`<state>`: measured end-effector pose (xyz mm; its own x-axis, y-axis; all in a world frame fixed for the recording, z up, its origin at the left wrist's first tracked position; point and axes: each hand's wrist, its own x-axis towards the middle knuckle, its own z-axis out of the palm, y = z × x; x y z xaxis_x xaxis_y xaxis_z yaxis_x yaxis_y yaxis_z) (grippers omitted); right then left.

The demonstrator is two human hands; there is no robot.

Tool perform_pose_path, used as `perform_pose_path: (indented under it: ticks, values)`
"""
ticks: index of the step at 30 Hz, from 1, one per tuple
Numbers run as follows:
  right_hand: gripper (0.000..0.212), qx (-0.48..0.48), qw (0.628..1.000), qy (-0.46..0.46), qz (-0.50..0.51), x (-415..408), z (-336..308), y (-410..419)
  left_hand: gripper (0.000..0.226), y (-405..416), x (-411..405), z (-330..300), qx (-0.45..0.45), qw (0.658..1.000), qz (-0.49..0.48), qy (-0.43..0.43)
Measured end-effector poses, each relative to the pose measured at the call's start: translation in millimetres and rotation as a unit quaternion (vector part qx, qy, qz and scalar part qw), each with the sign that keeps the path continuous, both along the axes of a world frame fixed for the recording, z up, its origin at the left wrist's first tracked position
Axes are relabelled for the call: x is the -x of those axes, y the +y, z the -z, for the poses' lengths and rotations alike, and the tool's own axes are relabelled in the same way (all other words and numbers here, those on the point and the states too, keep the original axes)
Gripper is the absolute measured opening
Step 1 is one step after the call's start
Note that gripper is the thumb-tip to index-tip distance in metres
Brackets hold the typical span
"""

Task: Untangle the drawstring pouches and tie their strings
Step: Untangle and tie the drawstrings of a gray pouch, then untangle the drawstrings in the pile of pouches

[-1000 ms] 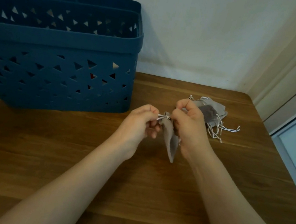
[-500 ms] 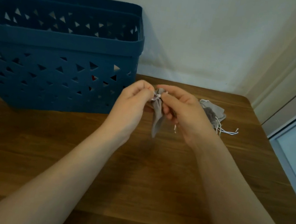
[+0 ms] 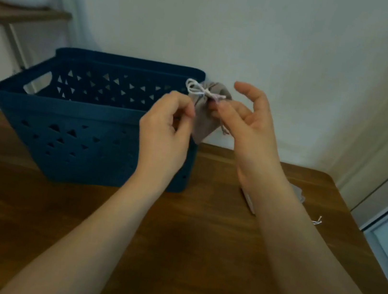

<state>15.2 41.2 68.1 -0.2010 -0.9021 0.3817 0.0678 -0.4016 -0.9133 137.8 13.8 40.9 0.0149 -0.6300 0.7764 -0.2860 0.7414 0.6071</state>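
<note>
Head view: both forearms raised; right hand pinches the grey pouch hanging lengthwise downward, left hand curled beside it, gripping nothing visible.

Grey pouch hangs upright above my table edge, neck cinched; white drawstring looped in a bow across it.

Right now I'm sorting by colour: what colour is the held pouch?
Grey pouch with a white string, head view.

one basket, two hands, one held pouch
</note>
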Motion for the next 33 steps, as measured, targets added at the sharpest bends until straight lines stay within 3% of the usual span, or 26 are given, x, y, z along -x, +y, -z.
perform_pose_path:
  ticks: [2,5,7,9,12,17,20,25,29,30,33]
  values:
    - [0.035,0.012,0.999,0.018,0.039,1,-6,-5,0.017,-14,-6,-17,-0.001,0.999,-0.028,0.044]
    - [0.024,-0.025,0.995,0.037,0.089,6,-3,-13,0.017,-34,-9,-31,-0.028,0.996,-0.085,0.029]
    - [0.016,-0.056,0.992,0.036,0.104,9,5,-19,0.012,-45,-7,-29,-0.064,0.984,-0.146,-0.074]
    - [0.011,-0.080,0.990,0.031,0.108,9,14,-23,0.018,-51,-4,-24,-0.093,0.944,-0.231,-0.216]
    - [0.012,-0.105,0.987,0.034,0.120,14,27,-25,0.028,-49,2,-17,-0.097,0.917,-0.258,-0.288]
    - [0.015,-0.138,0.981,0.040,0.133,32,44,-20,0.022,-34,14,4,0.061,0.950,-0.191,-0.239]
    - [0.017,-0.144,0.975,0.037,0.165,49,53,-16,0.020,-14,32,17,0.085,0.952,-0.150,-0.253]
    - [0.013,-0.208,0.925,0.182,0.261,91,92,1,0.016,1,59,51,0.016,0.958,-0.044,-0.284]
    - [0.022,-0.288,0.808,0.392,0.332,133,130,13,0.010,10,70,77,-0.064,0.953,-0.008,-0.296]
    - [0.026,-0.303,0.799,0.407,0.323,140,139,16,0.011,12,71,83,-0.082,0.952,-0.008,-0.294]
    - [0.040,-0.329,0.820,0.366,0.291,151,152,24,0.013,17,73,94,-0.122,0.949,-0.006,-0.291]
